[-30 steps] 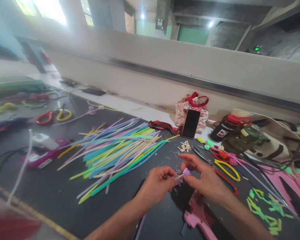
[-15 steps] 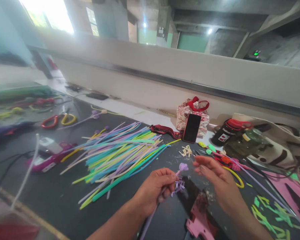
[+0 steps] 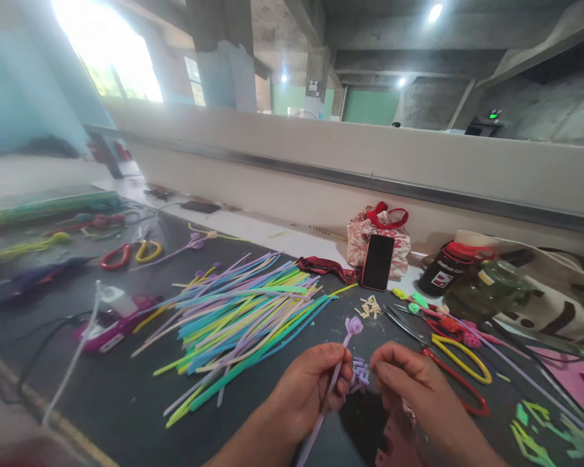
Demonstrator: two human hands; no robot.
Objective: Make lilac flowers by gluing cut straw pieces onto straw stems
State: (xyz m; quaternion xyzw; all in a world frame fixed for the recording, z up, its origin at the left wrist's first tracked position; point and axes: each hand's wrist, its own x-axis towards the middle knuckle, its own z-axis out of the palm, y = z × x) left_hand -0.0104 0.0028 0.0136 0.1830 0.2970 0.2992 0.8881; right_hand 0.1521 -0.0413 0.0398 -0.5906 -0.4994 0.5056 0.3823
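Lilac stem is clamped in the left hand; right hand curled, grip unclear.

Pink object partly behind right hand, cut by bottom edge. Purple stem: lower end out of frame. Dark-blue item, far left: blurred.
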